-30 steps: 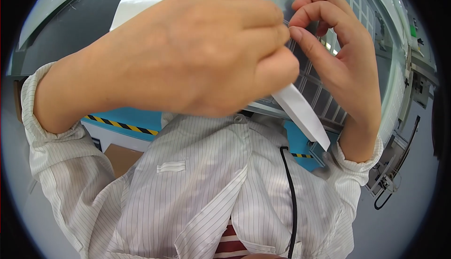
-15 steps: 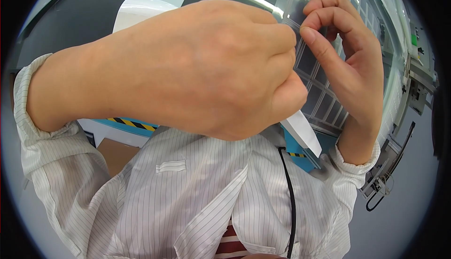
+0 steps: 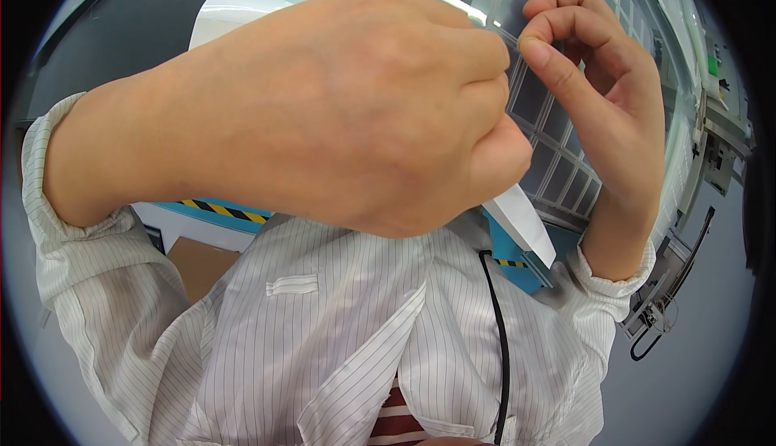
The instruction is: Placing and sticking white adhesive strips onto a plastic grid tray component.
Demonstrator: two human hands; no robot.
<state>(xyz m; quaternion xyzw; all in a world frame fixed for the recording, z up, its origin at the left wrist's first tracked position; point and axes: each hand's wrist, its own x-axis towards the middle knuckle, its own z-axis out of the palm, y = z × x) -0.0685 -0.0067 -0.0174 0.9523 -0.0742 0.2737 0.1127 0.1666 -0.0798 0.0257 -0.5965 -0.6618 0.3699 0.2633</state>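
Note:
My left hand fills the middle of the head view, its back toward me and its fingers curled closed. Whatever the fingers may hold is hidden behind the knuckles. To its right, my right hand is raised with thumb and index fingertip pressed together; anything in that pinch is too small to make out. Behind and below both hands lies a clear tray divided into many rectangular compartments. A white strip, apparently paper, sticks out below my left knuckles.
A white sheet lies beyond my left wrist on a dark surface. Black-and-yellow tape marks a blue edge near my body. Low on the left is a brown cardboard piece; grey equipment stands far right.
My left hand has shifted up very slightly. My right hand has moved a little up and to the right, its pinch kept closed.

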